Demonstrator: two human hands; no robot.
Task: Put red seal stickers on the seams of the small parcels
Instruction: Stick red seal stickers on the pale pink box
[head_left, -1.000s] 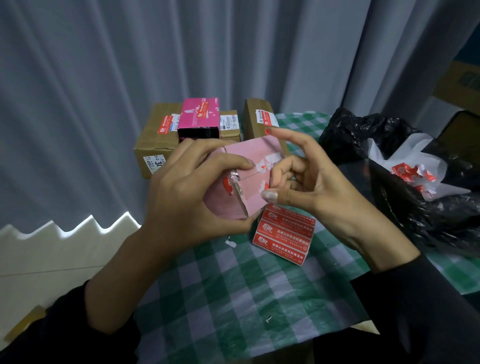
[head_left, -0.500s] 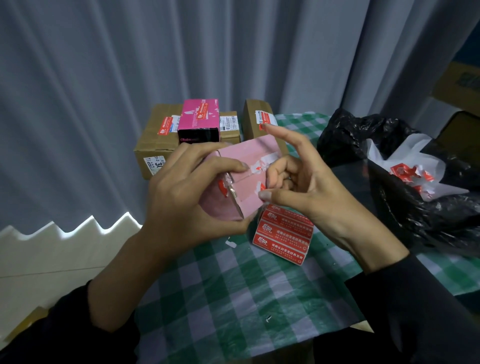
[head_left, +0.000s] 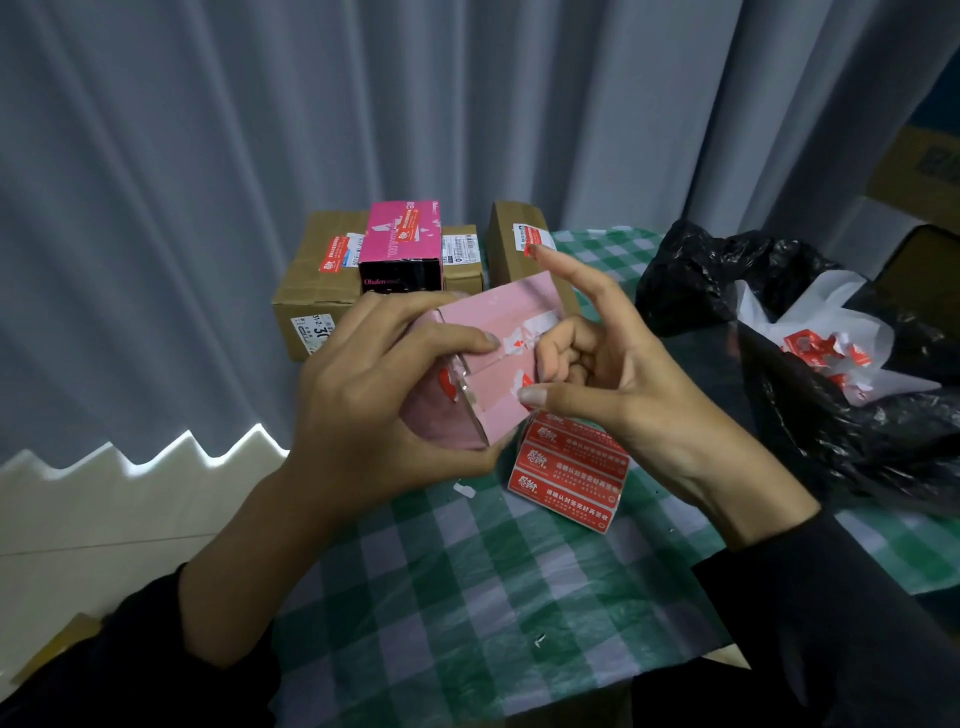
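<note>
- Your left hand (head_left: 363, 400) has the pink box (head_left: 493, 319) in a firm grip. The fingers curl round its near end and the forefinger lies across the face.
- The box is up in the air, tilted, well above the tabletop (head_left: 467, 597), right in the middle of your view.
- Your right hand (head_left: 623, 395) is at the box's right edge. The thumb tip touches the lower edge, the middle fingers curl against the face, and the forefinger sticks straight up.
- I cannot tell whether those curled fingers are pinching anything.
- Between your hands, a torn sticker (head_left: 527, 335) clings to the seam in white and red scraps.
- Just below your right hand, the sticker sheet (head_left: 569, 467) lies flat on the checked cloth, with three red labels showing.
- Behind the hands stands a big brown box (head_left: 311, 280) with a red sticker on top.
- A magenta box (head_left: 402, 234) sits on that box, also stickered.
- A tall box (head_left: 511, 241) stands just right of them, with a red sticker on its label.
- Off to your right, a black bag (head_left: 753, 291) gapes open, with a white bag (head_left: 810, 322) and red scraps inside.
- A grey curtain (head_left: 208, 156) hangs behind it all.
</note>
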